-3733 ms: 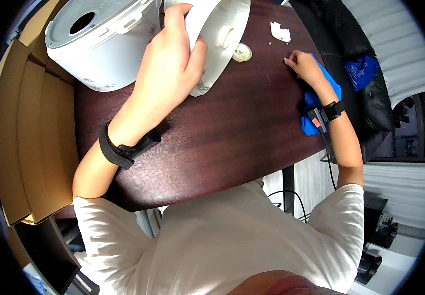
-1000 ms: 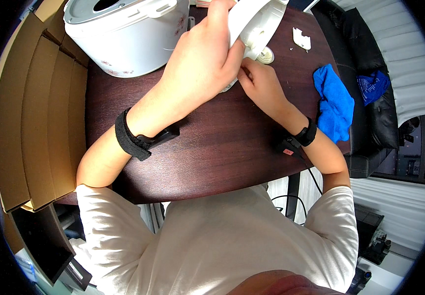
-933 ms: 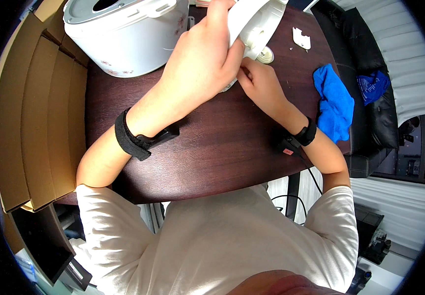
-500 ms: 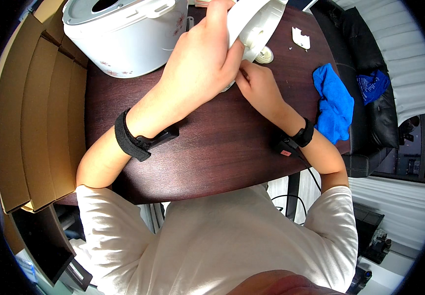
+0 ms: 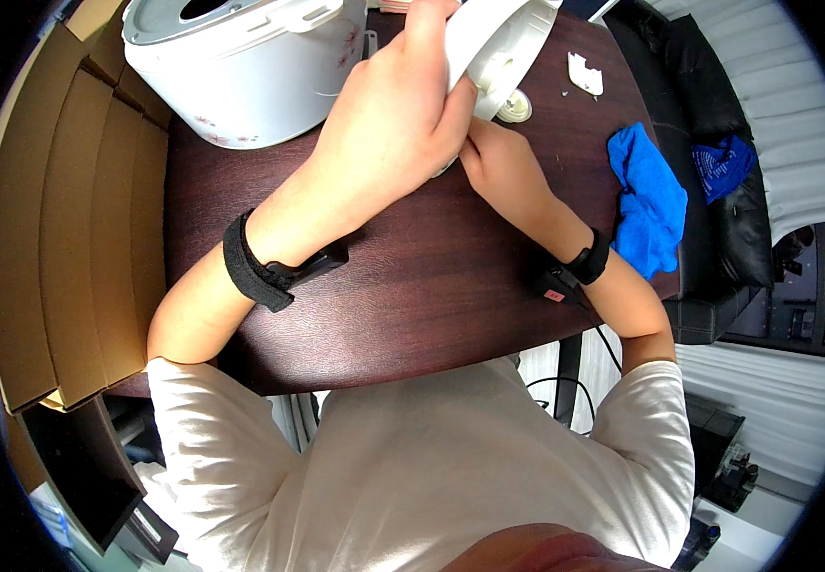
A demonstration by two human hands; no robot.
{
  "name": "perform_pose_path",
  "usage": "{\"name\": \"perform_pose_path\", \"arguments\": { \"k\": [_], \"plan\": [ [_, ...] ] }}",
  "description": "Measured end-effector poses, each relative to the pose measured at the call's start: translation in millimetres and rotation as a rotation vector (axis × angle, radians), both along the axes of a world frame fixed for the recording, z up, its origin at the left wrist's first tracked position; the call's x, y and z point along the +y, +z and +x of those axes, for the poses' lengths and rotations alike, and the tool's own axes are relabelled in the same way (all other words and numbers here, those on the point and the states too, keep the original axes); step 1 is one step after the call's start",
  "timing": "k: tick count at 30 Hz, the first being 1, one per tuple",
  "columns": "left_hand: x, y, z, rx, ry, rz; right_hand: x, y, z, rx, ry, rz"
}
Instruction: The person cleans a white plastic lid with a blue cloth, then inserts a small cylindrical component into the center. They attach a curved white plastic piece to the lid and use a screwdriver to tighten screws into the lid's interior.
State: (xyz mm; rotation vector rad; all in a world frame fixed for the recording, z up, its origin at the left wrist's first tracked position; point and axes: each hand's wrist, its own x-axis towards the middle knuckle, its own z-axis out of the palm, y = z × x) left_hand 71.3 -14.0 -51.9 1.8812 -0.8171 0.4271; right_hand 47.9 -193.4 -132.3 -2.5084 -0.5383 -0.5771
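A curved white plastic cover, hollow on the side toward the right, is tilted up at the top of the head view. Gripping its left edge is my left hand, thumb bent toward the hollow side. My right hand is closed just below the cover, close against my left thumb. Its fingertips and whatever they hold are hidden. A small pale sliver of something shows beneath my left hand. Beside the cover lies a small round cream-coloured part.
A white, flower-patterned appliance body with a grey top and round hole stands far left. Cardboard walls the left side. A broken-looking white piece and blue cloth lie right on the brown table. A black sofa stands beyond.
My right hand has turned slightly and tucked further behind my left thumb, so its curled fingers show less. The cover has shifted very slightly to the right.
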Motion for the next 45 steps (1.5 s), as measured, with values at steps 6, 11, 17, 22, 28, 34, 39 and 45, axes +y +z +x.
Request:
{"name": "perform_pose_path", "arguments": {
  "k": [6,11,17,22,28,34,39,45],
  "plan": [
    [1.0,-0.4,-0.2,0.020,-0.003,-0.015,-8.6,1.7,-1.1,-0.083,0.011,-0.387],
    [0.1,0.2,-0.5,0.022,0.010,-0.013,-7.6,2.8,-2.4,-0.089,0.019,-0.381],
    [0.1,-0.3,0.2,0.013,0.001,-0.009,-6.1,-2.4,-0.3,-0.035,-0.010,-0.278],
    [0.6,-0.7,0.4,0.033,0.009,0.014,-2.0,-2.4,3.9,0.254,-0.011,0.147],
    [-0.1,-1.6,-0.3,-0.018,0.018,0.005,-6.1,13.8,7.2,1.070,-0.021,0.990],
    [0.2,-1.7,0.9,-0.002,0.009,0.015,-6.7,24.7,5.3,0.965,0.011,0.722],
    [-0.2,-2.4,1.0,-0.023,0.001,-0.007,-3.9,15.4,-5.3,0.292,-0.012,0.043],
    [0.1,-1.4,-0.5,-0.012,0.010,-0.008,-2.5,1.9,1.2,0.061,-0.033,-0.146]
  ]
}}
